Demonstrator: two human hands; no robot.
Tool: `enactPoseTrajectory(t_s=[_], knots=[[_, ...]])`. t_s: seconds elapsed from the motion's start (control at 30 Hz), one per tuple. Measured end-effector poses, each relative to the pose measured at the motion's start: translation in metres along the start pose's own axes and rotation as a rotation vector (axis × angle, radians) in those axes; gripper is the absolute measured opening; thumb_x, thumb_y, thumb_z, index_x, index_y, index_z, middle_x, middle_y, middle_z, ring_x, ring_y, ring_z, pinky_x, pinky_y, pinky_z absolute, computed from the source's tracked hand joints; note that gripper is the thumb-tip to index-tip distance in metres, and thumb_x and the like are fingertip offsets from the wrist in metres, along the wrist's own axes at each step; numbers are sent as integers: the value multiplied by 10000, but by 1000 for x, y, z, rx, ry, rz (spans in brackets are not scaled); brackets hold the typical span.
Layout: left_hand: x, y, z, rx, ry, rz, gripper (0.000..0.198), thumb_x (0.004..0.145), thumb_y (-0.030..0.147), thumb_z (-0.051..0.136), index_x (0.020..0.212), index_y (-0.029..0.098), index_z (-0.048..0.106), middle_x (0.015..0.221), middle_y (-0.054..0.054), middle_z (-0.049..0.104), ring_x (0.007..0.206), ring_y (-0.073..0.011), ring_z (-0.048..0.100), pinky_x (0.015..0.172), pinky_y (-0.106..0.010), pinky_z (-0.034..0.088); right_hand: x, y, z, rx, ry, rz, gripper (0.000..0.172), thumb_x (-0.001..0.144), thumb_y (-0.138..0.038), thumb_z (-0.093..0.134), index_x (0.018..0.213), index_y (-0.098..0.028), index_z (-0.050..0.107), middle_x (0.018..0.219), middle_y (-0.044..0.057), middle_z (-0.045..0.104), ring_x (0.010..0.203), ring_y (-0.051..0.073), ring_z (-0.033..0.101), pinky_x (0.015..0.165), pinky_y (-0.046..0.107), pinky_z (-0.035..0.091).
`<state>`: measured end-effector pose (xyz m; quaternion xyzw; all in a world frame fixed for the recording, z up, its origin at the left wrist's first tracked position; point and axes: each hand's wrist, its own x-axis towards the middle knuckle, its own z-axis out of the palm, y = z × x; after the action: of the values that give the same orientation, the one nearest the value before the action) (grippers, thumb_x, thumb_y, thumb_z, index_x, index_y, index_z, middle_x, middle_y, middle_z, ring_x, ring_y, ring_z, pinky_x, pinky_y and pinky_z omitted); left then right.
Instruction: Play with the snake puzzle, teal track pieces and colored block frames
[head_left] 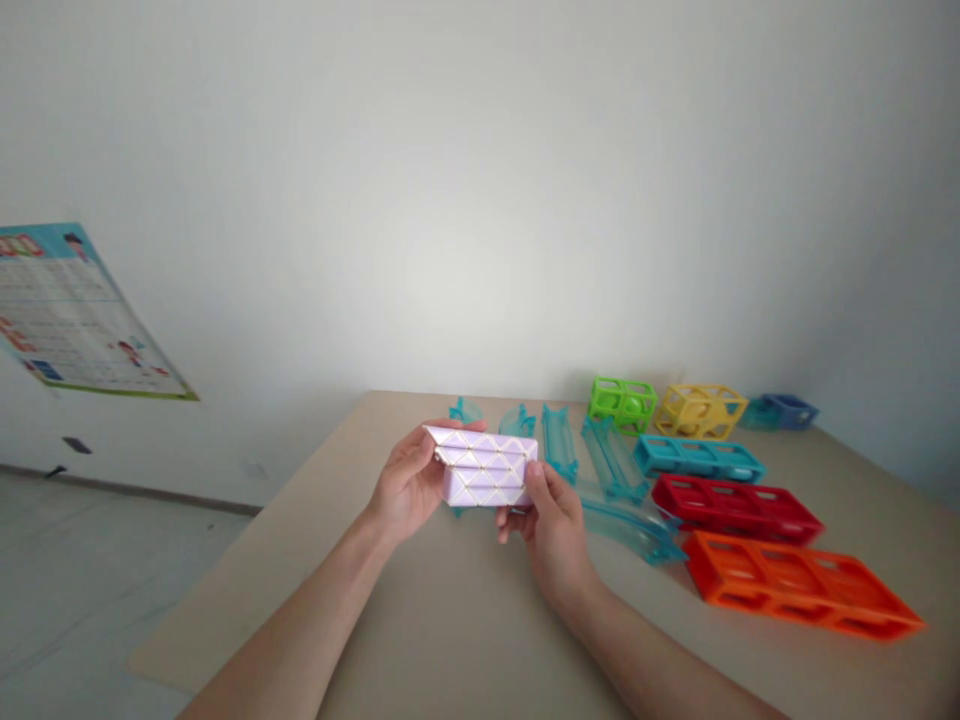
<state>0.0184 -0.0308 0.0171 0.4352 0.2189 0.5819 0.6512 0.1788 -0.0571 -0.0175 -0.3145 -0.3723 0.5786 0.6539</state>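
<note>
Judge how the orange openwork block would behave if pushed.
The orange openwork block would probably slide rather than roll, given its flat, boxy sides. Its open cells suggest low weight for its size; its straight edges hint at stiffness.

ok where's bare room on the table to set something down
Bare tabletop lies left of the left hand, out to the table edge, and between the forearms, nearer than the purple block. Crowded right of the right hand: teal pieces, red frame, orange frame.

Head-worn; looking forward and down over both forearms (pixel 322 610), across table (pixel 427 620), facing pale wall (pixel 465 200); near hands (pixel 405 490), farther from wall.
</note>
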Motion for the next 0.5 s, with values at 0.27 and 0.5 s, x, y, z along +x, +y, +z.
enactPoseTrajectory(t_s=[0.27, 0.5], knots=[[4, -1, -1, -54, 66, -2, 343, 717, 408, 701, 950, 156, 687, 969, -120, 733, 906, -316, 680, 768, -422, 522, -1, 0, -3, -142, -59, -72, 369, 833, -517, 587, 945, -166, 556, 591, -54, 492, 417, 81, 460, 329, 192, 410], [12, -5, -2, -119, 205, -10, 256, 715, 364, 733, 664, 125, 657, 692, -52, 693, 660, -170, 643, 646, -274, 492, -3, -3, -1, -259, -59, -165, 341, 854, -481, 583, 987, -177, 506, 615, -64, 503, 402, 59, 433, 340, 172, 369]])
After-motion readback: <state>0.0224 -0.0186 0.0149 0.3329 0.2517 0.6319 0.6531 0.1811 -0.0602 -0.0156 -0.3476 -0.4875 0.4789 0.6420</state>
